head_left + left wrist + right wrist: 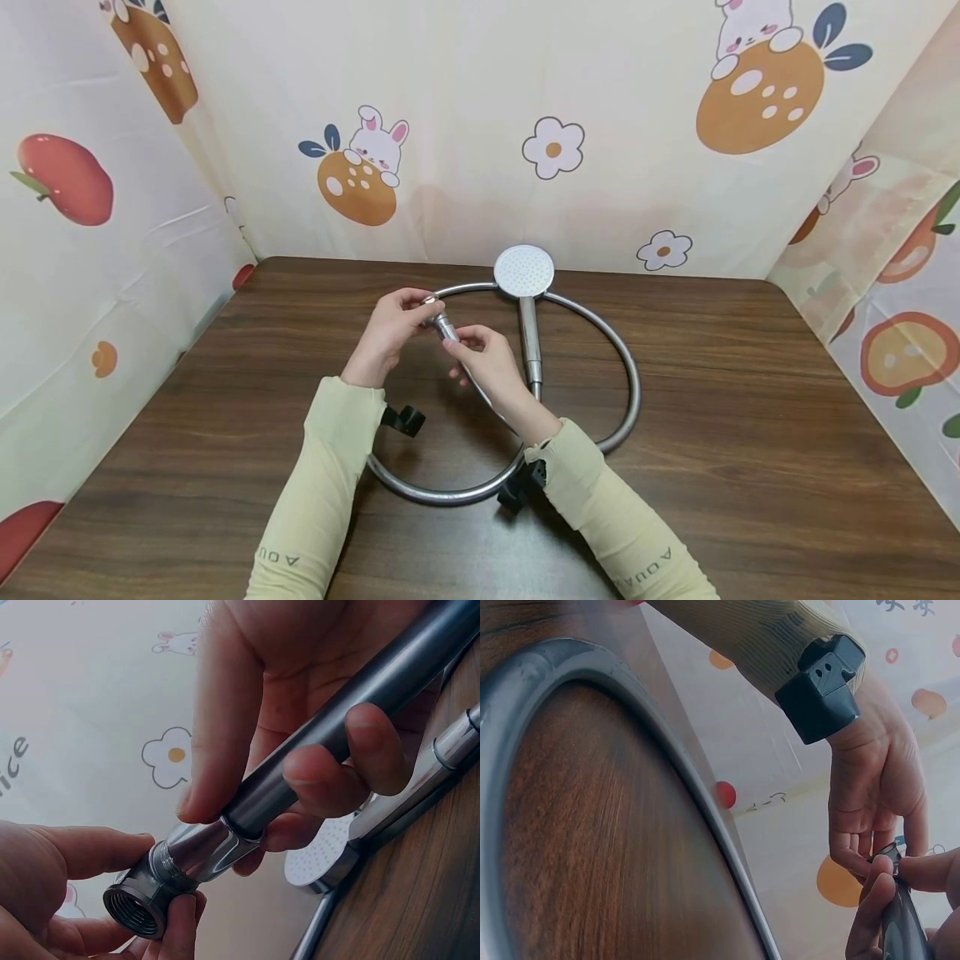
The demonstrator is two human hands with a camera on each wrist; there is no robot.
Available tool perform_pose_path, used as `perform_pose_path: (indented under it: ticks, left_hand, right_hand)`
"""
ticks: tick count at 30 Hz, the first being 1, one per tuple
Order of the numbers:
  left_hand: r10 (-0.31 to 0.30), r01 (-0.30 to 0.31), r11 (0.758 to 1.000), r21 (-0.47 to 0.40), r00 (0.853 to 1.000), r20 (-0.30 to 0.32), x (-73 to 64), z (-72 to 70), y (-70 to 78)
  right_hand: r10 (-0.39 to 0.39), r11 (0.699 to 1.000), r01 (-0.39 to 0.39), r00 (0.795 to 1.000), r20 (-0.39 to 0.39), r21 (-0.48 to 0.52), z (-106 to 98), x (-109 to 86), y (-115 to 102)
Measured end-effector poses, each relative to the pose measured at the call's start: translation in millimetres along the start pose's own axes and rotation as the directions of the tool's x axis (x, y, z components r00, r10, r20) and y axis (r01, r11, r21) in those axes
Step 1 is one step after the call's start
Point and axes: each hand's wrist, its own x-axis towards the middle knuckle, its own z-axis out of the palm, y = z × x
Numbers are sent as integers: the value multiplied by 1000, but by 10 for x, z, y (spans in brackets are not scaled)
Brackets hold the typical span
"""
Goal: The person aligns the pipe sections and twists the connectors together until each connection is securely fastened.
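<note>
Thumb and fingers of my left hand (386, 333) pinch a small metal fitting (145, 879), its open threaded mouth facing outward in the left wrist view. The fitting sits against the shiny tapered collar (201, 851) at the end of a grey shower hose (322, 742). My right hand (491, 362) grips the hose at that collar, thumb on one side and fingers curled on the other. Both hands hold this end above the table. Behind them lies a shower head (524, 271) with a round white face and a silver handle (530, 337), joined to the hose.
The rest of the hose loops over the brown wooden table (750, 417), passing under both forearms. Black camera mounts (405, 421) are strapped at the wrists. A printed curtain (465, 108) stands along the table's back and sides.
</note>
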Motion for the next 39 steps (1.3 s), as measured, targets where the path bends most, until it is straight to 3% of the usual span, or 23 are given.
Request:
perform_pose_path:
  ticks: [19, 29, 39]
  left_hand:
    - [-1, 1, 1000, -20, 1000, -1, 11, 6, 9]
    - [4, -4, 1000, -11, 1000, 0, 3, 8, 1]
    - [0, 0, 1000, -10, 1000, 7, -2, 3, -8]
  right_hand:
    - [-65, 997, 65, 998, 5, 48, 8, -1, -9]
    - [-44, 997, 40, 997, 61, 63, -16, -8, -7]
    - [-33, 999, 31, 998, 59, 38, -9, -3, 7]
